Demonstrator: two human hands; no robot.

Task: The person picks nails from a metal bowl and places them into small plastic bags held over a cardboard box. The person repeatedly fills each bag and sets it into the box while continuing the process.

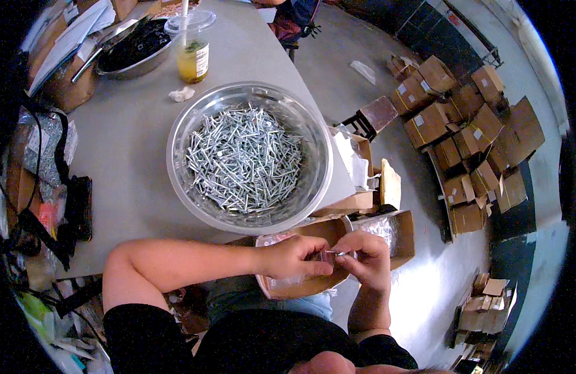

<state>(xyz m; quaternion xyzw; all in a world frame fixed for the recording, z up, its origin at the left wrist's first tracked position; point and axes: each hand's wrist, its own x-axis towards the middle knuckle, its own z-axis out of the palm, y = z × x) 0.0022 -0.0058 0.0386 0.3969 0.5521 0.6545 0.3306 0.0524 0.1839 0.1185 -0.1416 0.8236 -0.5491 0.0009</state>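
Note:
A large clear plastic bowl (175, 181) on the table holds a heap of silver screws (244, 159). Just past its near rim, my two hands meet over an open cardboard box (306, 290) that has clear plastic bags (278, 282) in it. My right hand (367, 257) pinches a small silver screw (340, 254) between thumb and fingers. Opposite it, my left hand (295, 257) is closed, thumb and fingertips around what looks like a small clear plastic bag (327, 256). The fingers partly hide both things.
A lidded cup of yellow drink (193, 61), a crumpled tissue (182, 94) and a metal basin (135, 70) with dark contents stand at the table's far side. Cables and a black phone-like device (82, 209) lie left. Cardboard boxes (447, 149) are stacked on the floor at right, beyond a small stool (376, 114).

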